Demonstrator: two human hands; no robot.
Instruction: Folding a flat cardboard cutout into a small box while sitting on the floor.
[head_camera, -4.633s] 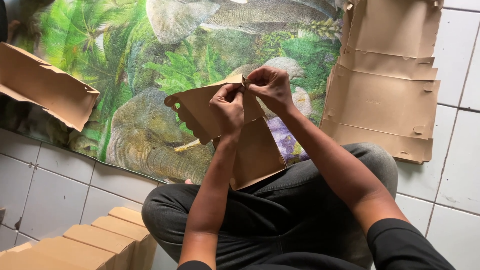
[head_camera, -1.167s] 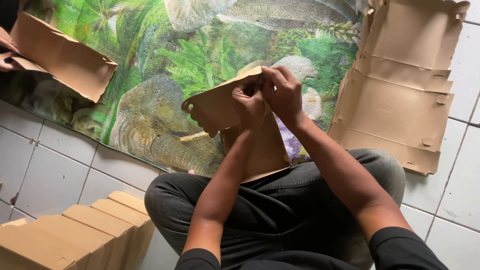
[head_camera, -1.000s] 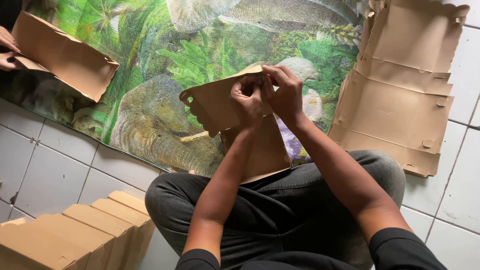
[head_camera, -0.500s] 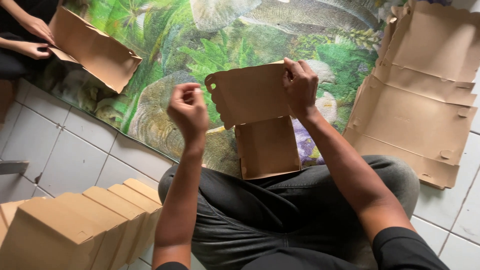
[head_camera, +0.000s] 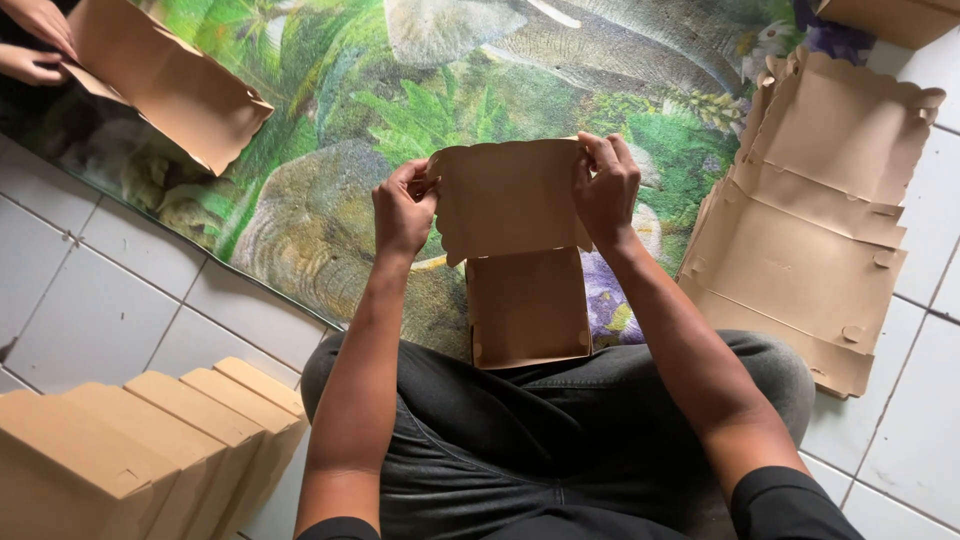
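left hand (head_camera: 402, 208): fingers pinched on left edge of the half-folded brown cardboard box (head_camera: 515, 250)
right hand (head_camera: 605, 190): fingers curled tight over the box's right top edge
box position: held up between both hands, above the lap in dark trousers (head_camera: 520, 440), lid flap raised, tray part below it
under it: green animal-print floor mat (head_camera: 330, 130)
right side: stack of flat brown cardboard blanks (head_camera: 810, 230)
lower left: row of folded brown boxes (head_camera: 140, 450)
top left: another person's hands (head_camera: 35, 40) on a brown box blank (head_camera: 165, 85)
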